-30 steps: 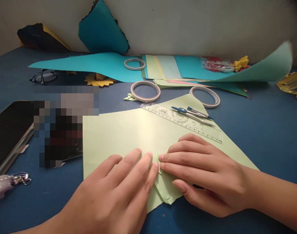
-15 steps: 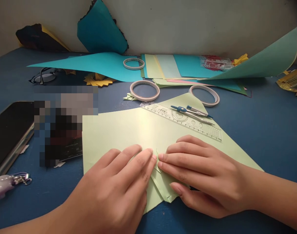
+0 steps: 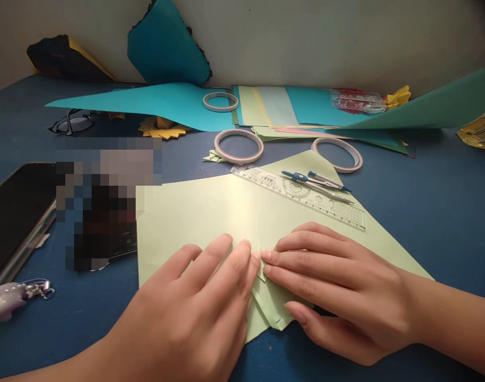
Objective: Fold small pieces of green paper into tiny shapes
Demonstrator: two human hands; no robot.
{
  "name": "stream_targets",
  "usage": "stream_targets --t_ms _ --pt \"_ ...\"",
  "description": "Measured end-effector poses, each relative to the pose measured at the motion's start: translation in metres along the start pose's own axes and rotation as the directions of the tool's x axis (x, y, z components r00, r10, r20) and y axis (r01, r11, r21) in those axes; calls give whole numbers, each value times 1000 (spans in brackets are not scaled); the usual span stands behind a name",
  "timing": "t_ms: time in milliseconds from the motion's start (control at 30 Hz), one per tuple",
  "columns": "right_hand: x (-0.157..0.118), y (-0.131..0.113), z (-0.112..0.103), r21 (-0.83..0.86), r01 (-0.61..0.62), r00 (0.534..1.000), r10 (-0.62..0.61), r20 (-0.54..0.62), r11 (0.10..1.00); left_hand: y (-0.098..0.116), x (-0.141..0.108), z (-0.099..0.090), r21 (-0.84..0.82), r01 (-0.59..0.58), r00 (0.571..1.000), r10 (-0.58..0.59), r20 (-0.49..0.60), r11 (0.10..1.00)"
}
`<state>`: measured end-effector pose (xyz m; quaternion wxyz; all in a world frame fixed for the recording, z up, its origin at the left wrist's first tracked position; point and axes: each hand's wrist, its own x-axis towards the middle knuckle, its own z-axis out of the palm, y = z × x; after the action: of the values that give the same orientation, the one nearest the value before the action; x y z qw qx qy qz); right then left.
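Observation:
A small folded piece of pale green paper (image 3: 274,303) lies on a larger pale green sheet (image 3: 190,212). My left hand (image 3: 194,300) presses its bunched fingertips on the upper left part of the folded piece. From the other side my right hand (image 3: 345,281) holds it, with two fingertips near the left ones and the thumb at its lower right edge. Part of the folded piece is hidden under both hands. Beyond them, a clear plastic ruler (image 3: 262,180) and a drawing compass (image 3: 319,181) rest on the sheet.
Tape rolls (image 3: 238,158) stand behind the sheet, near stacked coloured paper (image 3: 309,106). At left lie a phone (image 3: 19,212), a charm (image 3: 6,302) and glasses (image 3: 73,124). A yellow folded-paper ring (image 3: 162,130) sits under a blue sheet (image 3: 155,103). A pixelated patch hides one object.
Both hands stay on the folded paper, with fingertips slightly shifted. The whole view has moved a little, and the curled sheet at the right has dropped lower.

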<state>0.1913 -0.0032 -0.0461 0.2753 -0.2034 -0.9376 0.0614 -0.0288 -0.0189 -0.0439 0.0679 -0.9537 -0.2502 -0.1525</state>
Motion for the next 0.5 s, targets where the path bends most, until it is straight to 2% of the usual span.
stream_targets --t_ms 100,233,367,500 --pt "0 0 0 13 13 1000 -13 1 1000 3 1 1 52 18 1000 -19 15 998" --pt "0 2 0 -21 53 999 -53 -5 998 5 1 4 78 9 999 -5 -54 997" --pt "-1 4 -2 -53 90 996 -89 21 994 6 0 5 67 36 999 -35 -14 997" --pt "-3 5 -2 -165 164 986 -158 47 973 8 -1 9 103 0 998 7 -68 995"
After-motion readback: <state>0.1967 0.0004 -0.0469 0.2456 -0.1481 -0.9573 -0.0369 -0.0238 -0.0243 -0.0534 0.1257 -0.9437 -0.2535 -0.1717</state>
